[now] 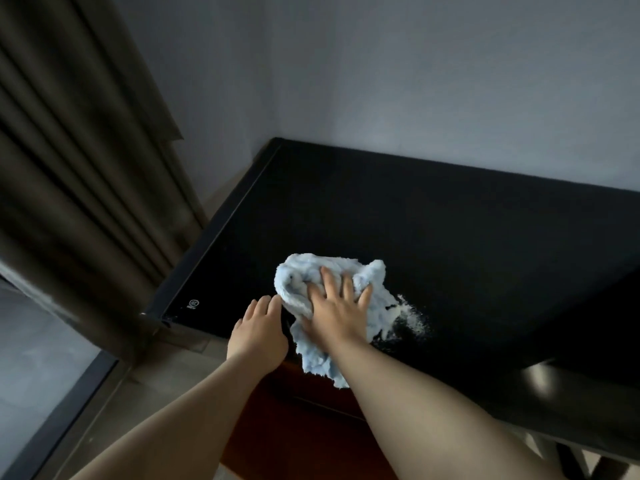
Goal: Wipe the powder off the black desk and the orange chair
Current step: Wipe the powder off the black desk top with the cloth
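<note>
small round logo [193, 303] on black desk [415, 237], lettering unreadable

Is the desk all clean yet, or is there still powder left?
Not yet. The far part of the black desk looks clean. The right hand presses a blue cloth beside a white powder patch, which still needs wiping. The orange chair below is too dark to judge.

Head-worn view — looks down; close over black desk [415, 220]
</note>
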`<state>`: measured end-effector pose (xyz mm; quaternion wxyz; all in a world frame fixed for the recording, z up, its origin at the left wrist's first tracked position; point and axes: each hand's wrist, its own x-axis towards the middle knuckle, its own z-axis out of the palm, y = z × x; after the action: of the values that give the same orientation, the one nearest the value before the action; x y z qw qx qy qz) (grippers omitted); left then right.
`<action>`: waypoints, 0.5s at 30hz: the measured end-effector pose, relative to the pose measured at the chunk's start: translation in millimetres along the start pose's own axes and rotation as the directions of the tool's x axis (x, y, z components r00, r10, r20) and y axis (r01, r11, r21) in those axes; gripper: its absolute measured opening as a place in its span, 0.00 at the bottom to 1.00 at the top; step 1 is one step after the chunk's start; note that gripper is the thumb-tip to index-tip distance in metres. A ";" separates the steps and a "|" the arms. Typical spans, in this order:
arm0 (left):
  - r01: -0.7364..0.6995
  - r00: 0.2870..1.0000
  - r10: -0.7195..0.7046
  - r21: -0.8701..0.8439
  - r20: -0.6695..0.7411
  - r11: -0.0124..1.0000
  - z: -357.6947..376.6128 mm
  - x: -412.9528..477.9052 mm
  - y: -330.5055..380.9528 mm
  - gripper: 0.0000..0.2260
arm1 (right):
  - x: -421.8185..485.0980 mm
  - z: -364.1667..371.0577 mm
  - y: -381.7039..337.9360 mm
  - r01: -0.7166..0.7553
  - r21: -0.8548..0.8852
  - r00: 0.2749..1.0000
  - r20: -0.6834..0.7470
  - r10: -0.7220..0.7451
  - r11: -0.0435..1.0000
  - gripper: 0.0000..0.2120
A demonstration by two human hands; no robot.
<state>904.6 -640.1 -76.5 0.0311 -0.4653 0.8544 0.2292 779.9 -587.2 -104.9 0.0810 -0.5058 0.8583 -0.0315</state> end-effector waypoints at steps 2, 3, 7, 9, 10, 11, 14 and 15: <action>0.011 1.000 -0.010 -0.031 0.012 0.999 7.9 -2.5 20.1 0.31 | -7.7 -1.2 21.2 -0.057 0.017 0.998 -0.010 0.057 0.998 0.29; 0.042 0.999 -0.040 -0.063 0.023 0.997 12.5 -4.4 29.9 0.32 | -12.6 -2.0 33.7 -0.081 0.020 0.997 -0.011 0.081 0.997 0.29; 0.096 0.993 -0.093 -0.041 0.066 0.995 34.7 -17.0 62.9 0.32 | -33.4 -5.9 83.1 -0.156 0.051 0.988 -0.011 0.157 0.986 0.28; 0.072 0.994 -0.071 -0.003 0.081 0.997 46.0 -24.2 81.6 0.32 | -46.4 -8.8 106.2 -0.177 0.077 0.984 0.001 0.177 0.981 0.29; 0.059 0.995 -0.059 0.008 0.083 0.998 52.0 -28.0 91.3 0.31 | -53.3 -9.3 117.8 -0.184 0.081 0.983 0.002 0.185 0.980 0.28; 0.043 0.995 -0.044 0.020 0.085 0.999 57.8 -31.6 100.6 0.31 | -60.8 -9.6 129.3 -0.190 0.082 0.982 -0.001 0.191 0.978 0.28; -0.040 0.994 0.032 0.071 0.106 0.997 75.1 -41.7 125.0 0.25 | -84.2 -11.0 163.9 -0.213 0.080 0.976 -0.022 0.215 0.974 0.27; -0.068 0.992 0.059 0.083 0.115 0.994 80.6 -44.6 132.0 0.23 | -91.8 -11.7 175.0 -0.222 0.076 0.974 -0.028 0.225 0.972 0.27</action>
<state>810.1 -510.4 -88.7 0.0921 -0.4224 0.8748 0.2188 670.5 -422.3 -107.3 0.0868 -0.4021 0.9093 -0.0624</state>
